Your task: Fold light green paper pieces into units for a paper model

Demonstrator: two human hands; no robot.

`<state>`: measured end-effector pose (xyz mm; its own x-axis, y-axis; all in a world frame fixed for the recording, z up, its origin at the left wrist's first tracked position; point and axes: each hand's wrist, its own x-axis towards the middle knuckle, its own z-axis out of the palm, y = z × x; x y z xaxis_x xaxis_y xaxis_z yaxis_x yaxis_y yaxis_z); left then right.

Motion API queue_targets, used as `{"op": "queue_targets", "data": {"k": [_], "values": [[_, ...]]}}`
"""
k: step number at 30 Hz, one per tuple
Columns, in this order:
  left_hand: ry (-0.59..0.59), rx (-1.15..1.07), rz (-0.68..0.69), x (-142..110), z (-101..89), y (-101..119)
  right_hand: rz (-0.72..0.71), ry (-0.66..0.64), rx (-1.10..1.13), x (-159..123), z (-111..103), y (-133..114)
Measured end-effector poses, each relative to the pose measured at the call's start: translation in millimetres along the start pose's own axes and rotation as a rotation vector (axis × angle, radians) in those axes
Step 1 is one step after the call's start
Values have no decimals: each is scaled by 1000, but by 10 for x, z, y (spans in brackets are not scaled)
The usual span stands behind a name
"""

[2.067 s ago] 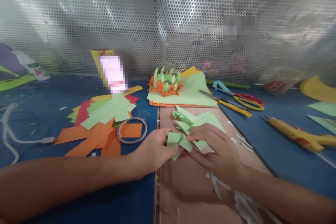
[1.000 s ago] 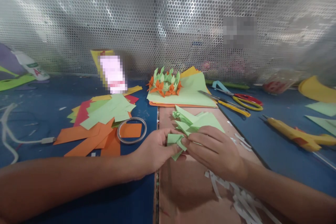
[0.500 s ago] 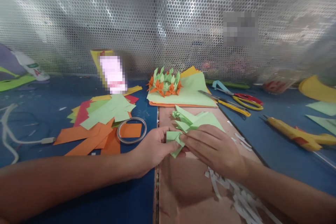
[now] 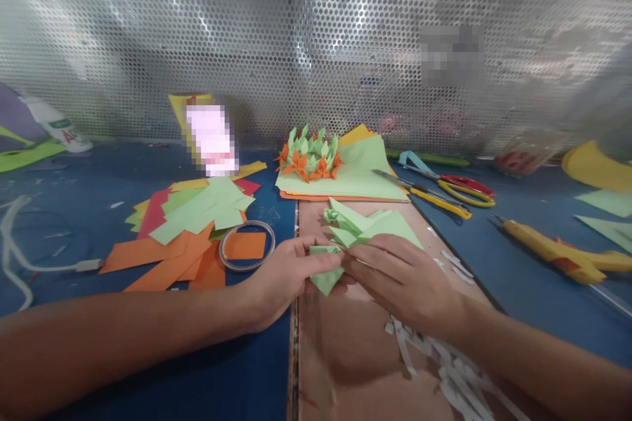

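Between my two hands is a small folded piece of light green paper (image 4: pixel 326 279), held above the brown cardboard (image 4: pixel 355 355). My left hand (image 4: pixel 286 279) pinches it from the left, thumb laid across its top. From the other side my right hand (image 4: pixel 405 276) grips its right edge with the fingers close together; its thumb is mostly hidden. Just behind the hands lie more green paper pieces (image 4: pixel 380 225), some folded. Farther back, a ring of green and orange folded paper flowers (image 4: pixel 313 154) sits on a stack of coloured sheets (image 4: pixel 368 174).
To the left are cut coloured papers (image 4: pixel 197 210), a tape roll (image 4: pixel 272 247), a white cable (image 4: pixel 74 268) and a blurred-out phone (image 4: pixel 212 138). On the right lie scissors (image 4: pixel 464 191), a yellow-handled cutter (image 4: pixel 439 202), a yellow glue gun (image 4: pixel 553 247) and white paper strips (image 4: pixel 454 368).
My left thumb has moved up across the folded green paper and now covers its upper part. The right hand stays nearly where it was.
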<state>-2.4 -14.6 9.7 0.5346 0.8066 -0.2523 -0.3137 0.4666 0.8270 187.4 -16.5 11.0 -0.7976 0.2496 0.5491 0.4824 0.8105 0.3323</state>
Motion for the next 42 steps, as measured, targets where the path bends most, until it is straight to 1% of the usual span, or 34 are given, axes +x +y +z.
{"op": "queue_targets", "data": {"k": [2,7,10,12,14,16,18,20,22,27,32,37,42], "values": [[-1,1,19,7,-6,-14,-4,12,-9,5,-8,-4],[-19,98,70,15,-37,-60,15,33,23,24,-27,-3],[11,149,77,9,-38,-47,74,61,116,38,-31,-12],[30,213,108,1,-28,-22,212,97,254,49,-28,-29],[28,313,161,-8,-20,-1,434,127,395,59,-19,-50],[19,415,194,-16,-23,7,639,109,511,67,-5,-70],[1,485,195,-20,-41,-4,747,47,630,71,10,-87],[-7,527,200,-21,-63,-27,770,-10,762,75,21,-101],[1,563,228,-22,-80,-49,775,-28,874,80,27,-112],[18,661,274,-43,-71,-59,836,17,1055,88,48,-119],[9,734,313,-71,-50,-49,856,54,1198,66,90,-113],[0,751,299,-79,-40,-56,876,58,1234,59,97,-118],[6,804,332,-77,-35,-59,920,42,1167,101,61,-143]]}}
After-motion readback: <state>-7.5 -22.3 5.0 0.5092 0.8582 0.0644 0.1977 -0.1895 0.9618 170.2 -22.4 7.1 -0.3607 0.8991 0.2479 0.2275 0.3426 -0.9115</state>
